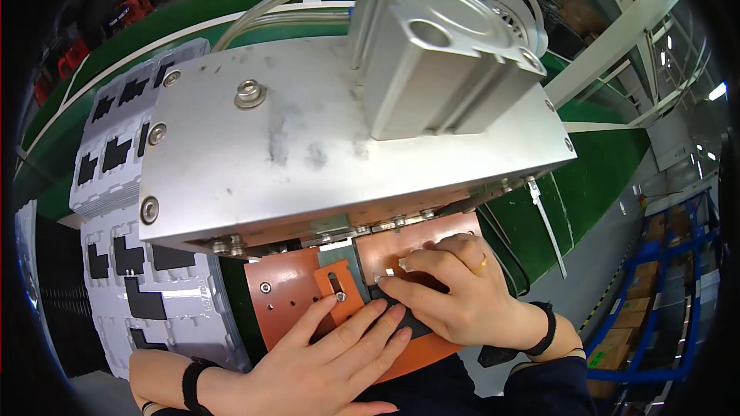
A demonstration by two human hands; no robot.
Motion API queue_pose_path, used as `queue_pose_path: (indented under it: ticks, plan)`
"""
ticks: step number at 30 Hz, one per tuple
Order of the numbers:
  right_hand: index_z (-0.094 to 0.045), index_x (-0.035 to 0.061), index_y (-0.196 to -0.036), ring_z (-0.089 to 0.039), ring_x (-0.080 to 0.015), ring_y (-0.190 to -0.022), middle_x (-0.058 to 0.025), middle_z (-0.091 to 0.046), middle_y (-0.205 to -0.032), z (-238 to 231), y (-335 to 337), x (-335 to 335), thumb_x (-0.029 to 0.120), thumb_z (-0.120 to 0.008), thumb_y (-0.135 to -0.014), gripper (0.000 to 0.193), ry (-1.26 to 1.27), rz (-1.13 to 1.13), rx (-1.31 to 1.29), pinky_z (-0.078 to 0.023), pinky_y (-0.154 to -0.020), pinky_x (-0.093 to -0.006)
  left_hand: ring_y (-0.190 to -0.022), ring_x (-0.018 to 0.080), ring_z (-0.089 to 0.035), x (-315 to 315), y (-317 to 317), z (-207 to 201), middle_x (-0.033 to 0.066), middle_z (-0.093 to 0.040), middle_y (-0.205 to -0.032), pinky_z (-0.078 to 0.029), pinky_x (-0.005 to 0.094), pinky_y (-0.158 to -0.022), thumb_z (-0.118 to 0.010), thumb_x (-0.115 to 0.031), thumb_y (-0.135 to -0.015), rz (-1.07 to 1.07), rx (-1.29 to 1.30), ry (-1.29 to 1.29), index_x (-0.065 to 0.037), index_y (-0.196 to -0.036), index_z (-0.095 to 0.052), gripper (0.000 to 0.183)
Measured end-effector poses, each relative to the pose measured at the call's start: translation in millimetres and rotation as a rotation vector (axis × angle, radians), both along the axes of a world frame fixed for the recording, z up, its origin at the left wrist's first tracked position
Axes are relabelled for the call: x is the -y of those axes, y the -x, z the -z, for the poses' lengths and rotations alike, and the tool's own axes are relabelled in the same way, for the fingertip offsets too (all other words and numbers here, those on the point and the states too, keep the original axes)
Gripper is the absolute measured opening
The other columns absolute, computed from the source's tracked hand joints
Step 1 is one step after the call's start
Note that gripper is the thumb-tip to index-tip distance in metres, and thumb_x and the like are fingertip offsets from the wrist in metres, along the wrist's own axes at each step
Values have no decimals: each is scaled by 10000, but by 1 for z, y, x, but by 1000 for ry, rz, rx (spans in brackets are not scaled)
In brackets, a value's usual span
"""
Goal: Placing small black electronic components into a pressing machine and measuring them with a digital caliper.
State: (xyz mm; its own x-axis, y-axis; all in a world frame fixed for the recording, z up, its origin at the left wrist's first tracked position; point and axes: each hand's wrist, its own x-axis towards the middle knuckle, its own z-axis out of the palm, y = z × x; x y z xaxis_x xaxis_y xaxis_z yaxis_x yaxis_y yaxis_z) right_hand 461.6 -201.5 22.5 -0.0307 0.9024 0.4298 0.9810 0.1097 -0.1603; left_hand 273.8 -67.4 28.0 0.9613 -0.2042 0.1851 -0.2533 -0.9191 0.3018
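My left hand (339, 358) lies flat with its fingers stretched out over a dark flat piece (416, 327) and the copper-coloured base plate (281, 291). The tip of its index finger is beside an orange slotted block (333, 283), which is held by a screw. My right hand (462, 293), with a ring on one finger, is closed in a pinch just above the dark piece. A tiny silvery bit (390, 272) shows at its fingertips; its kind is too small to tell. The dark piece is partly hidden under both hands.
A big metal press housing (308, 139) with an air cylinder (443, 69) on top overhangs the plate. At the left, white trays (189, 316) hold several black flat parts. A blue rack (647, 293) with boxes stands at the right. A cable tie (545, 212) lies on the green surface.
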Motion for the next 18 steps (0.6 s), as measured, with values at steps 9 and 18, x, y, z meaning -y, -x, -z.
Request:
queue_pose_path:
  ticks: [9,18]
  plan:
    - [-627,51,-943,-581,-220,-925,-58,-618,-1066,5,-3,0,84,-643,-722,224,-139,-36,-67,-468,-758,-338,-1198,222,-542,-2,1,3,97,-563,-1312,-311,513,-1038,-523,-664,-845,22,23,-25,-99,-1259,-587,703]
    - [-623,55,-951,-617,-236,-1000,-62,-656,-1024,-9,1,1,75,-637,-750,203,18,-71,10,-498,-834,-383,-1183,229,-551,0,1,-2,106,-564,-1310,-329,511,-1024,-532,-660,-843,5,22,-33,-87,-1256,-581,708]
